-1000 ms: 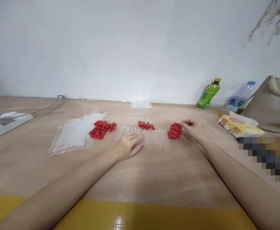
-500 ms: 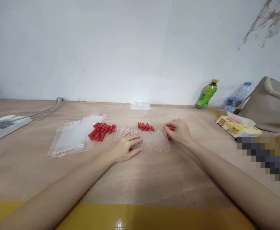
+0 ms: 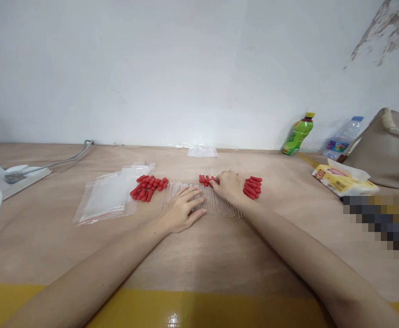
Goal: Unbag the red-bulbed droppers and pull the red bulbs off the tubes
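A row of thin clear tubes (image 3: 216, 203) lies side by side on the table. My left hand (image 3: 184, 209) rests flat on the row's left part, its fingers spread. Over the tubes' far ends, my right hand (image 3: 231, 187) has its fingers bent down at a small group of red pieces (image 3: 205, 179); its fingertips are partly hidden, and what they hold is too small to make out. One red pile (image 3: 147, 186) sits left of the tubes, beside clear zip bags (image 3: 100, 199). Another red pile (image 3: 253, 187) lies to the right, just beyond my right wrist.
At the back right stand a green bottle (image 3: 298, 135), a clear bottle (image 3: 344, 137) and a grey-brown bag (image 3: 380, 150), with a yellow tissue box (image 3: 343, 178) in front. On the left is a white power strip (image 3: 31, 175) with cables. A small bag (image 3: 202, 152) lies by the wall.
My right hand has moved left from the right red pile to the middle red group, uncovering the right pile. My left hand stays on the tubes. The view has shifted slightly.
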Tool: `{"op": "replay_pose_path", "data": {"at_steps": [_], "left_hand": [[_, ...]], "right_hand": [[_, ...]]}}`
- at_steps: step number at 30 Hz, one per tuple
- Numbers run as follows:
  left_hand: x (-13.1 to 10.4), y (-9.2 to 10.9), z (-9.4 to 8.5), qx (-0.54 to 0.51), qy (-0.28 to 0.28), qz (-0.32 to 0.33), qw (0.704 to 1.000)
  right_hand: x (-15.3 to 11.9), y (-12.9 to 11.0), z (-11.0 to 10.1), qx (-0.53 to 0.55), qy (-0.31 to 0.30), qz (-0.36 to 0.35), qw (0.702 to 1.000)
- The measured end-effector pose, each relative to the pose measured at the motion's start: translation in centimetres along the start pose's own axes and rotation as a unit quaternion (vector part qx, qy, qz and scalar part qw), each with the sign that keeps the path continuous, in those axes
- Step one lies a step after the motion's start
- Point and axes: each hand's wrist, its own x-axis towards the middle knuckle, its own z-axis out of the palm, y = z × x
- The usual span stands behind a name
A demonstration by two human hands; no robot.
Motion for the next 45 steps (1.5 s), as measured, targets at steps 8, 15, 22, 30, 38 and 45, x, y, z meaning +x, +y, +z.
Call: {"op": "replay_pose_path", "data": {"at_steps": [8,15,22,30,38,45], "left_hand": [[0.2,0.2,-0.2,0.063,0.114,-0.001,0.991],[0.6,0.9,-0.6,0.147,0.108,0.054,0.982],[0.8,1.2,-0.6,0.151,0.109,0.110,0.976],[0.9,1.6,-0.5,0.099,0.107,0.137,0.980],[0.6,1.7,-0.3,0.053,0.112,0.150,0.981],[0.3,1.5,-0.3,0.029,0.116,0.144,0.982]], "right_hand": [[-2.7,1.6,-1.8,0.138,0.089,-0.007,0.986],[-7.6,4.0,-2.0,0.219,0.152,-0.197,0.944],[-7.9,3.4,-2.2,0.219,0.093,-0.211,0.948],[-7.6,1.4,-1.0,0.124,0.141,-0.278,0.942],[-7.7,1.8,-1.2,0.119,0.154,-0.336,0.922],[-7.6,2.3,-1.5,0.124,0.188,-0.366,0.903]]}}
